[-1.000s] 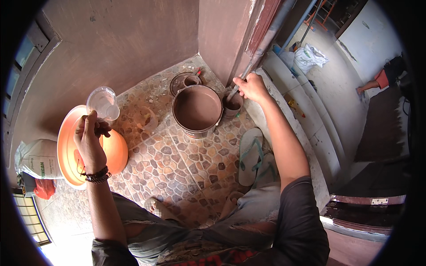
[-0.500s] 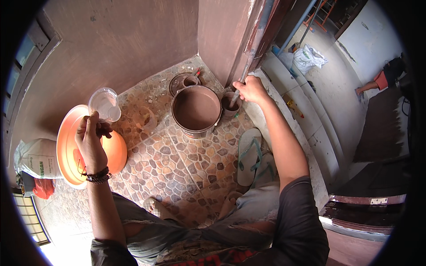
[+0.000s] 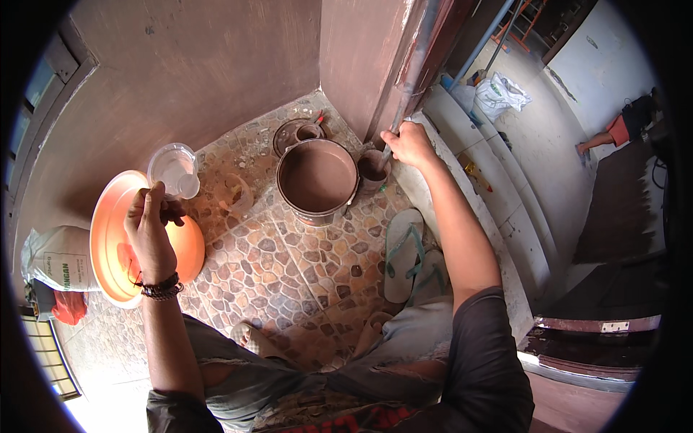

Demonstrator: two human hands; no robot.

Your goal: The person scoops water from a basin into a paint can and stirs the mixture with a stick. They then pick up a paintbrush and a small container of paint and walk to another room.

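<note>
A clear plastic cup [image 3: 173, 160] is pinched near its edge by the closed fingers of my left hand [image 3: 151, 234], over the orange basin [image 3: 108, 216]. My right hand [image 3: 410, 146] is closed around a long, paint-spotted grey stick [image 3: 406, 101]. The stick's lower end reaches into a small container [image 3: 372, 185] of dark brown liquid. Just left of that container stands a bucket [image 3: 316, 218] nearly full of brown paint. Another clear cup [image 3: 236, 193] appears to lie on the tiled floor between the basin and the bucket.
Behind the bucket, a small brown-stained cup [image 3: 309, 131] stands on a round lid [image 3: 285, 136]. Green-strapped flip-flops [image 3: 404, 256] lie near the raised step [image 3: 462, 209] at right. A white sack [image 3: 61, 252] leans left of the basin. Another person's leg [image 3: 595, 141] shows far right.
The view has shifted slightly. My left hand and the clear cup have moved a little to the right. My right hand still holds the stick in the small container, the stick tilted slightly differently.
</note>
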